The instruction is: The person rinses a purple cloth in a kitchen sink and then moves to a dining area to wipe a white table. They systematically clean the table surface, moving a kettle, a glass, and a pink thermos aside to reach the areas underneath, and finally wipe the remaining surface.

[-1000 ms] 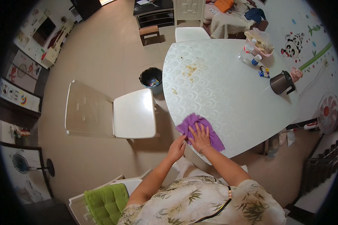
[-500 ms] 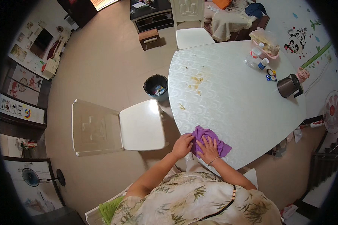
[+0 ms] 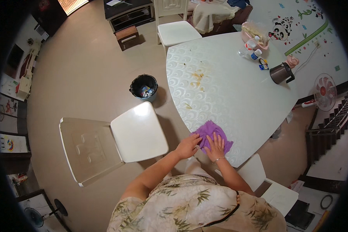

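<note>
White table bears purple cloth under right hand, left hand beside

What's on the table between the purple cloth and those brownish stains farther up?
Only bare white table, seen from the head camera. The purple cloth sits near the edge; the brownish stains lie well beyond it.

mid table open, kettle & bottles far edge

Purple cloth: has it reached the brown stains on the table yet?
No. The purple cloth lies under both hands at the table's near edge, apart from the brown stains farther up.
</note>
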The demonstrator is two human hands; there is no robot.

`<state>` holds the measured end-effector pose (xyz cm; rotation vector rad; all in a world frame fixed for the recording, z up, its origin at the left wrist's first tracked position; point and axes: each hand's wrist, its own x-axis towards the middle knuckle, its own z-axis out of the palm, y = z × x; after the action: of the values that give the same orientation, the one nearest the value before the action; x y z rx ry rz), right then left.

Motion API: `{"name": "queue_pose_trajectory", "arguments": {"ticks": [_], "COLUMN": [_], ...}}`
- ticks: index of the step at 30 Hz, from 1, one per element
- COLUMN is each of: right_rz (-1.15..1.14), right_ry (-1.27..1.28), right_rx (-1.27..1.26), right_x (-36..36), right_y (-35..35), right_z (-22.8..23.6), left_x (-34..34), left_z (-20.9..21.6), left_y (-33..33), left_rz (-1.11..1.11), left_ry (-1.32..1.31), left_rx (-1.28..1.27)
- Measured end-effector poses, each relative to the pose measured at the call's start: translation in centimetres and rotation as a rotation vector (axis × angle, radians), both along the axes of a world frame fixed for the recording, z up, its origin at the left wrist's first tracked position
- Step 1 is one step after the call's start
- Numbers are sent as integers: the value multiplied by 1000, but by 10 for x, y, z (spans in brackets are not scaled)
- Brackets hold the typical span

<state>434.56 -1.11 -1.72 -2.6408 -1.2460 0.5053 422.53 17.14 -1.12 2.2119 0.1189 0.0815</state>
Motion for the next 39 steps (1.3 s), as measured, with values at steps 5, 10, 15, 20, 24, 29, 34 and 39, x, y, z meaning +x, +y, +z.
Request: {"name": "queue_pose_trajectory", "arguments": {"ticks": [5, 10, 15, 20, 24, 29, 34, 39], "right_rz": [-105, -128, -61, -40, -28, 19, 23, 68], "right_ry": [-41, -31, -23, -40, 10, -1, -42, -27], "right_rx": [-26, -52, -35, 31, 15, -27, 4, 144], "right_x": [-17, -14, -2, 1, 5, 13, 41, 49], "right_y": [-9, 12, 28, 26, 24, 24, 45, 47], "right_z": [-8, -3, -1, 2, 9, 12, 7, 2], "left_x": [-10, -5, 7, 10, 11, 20, 35, 33], "left_z": [-7, -1, 5, -6, -6, -9, 6, 23], "left_y": [-6, 2, 11, 5, -9, -2, 9, 15], "left_rz": [-113, -138, -110, -60, 11, -2, 123, 19], "left_ry": [40, 88, 27, -71, -75, -50, 63, 225], "left_rx": [104, 133, 74, 110, 104, 134, 333, 460]}}
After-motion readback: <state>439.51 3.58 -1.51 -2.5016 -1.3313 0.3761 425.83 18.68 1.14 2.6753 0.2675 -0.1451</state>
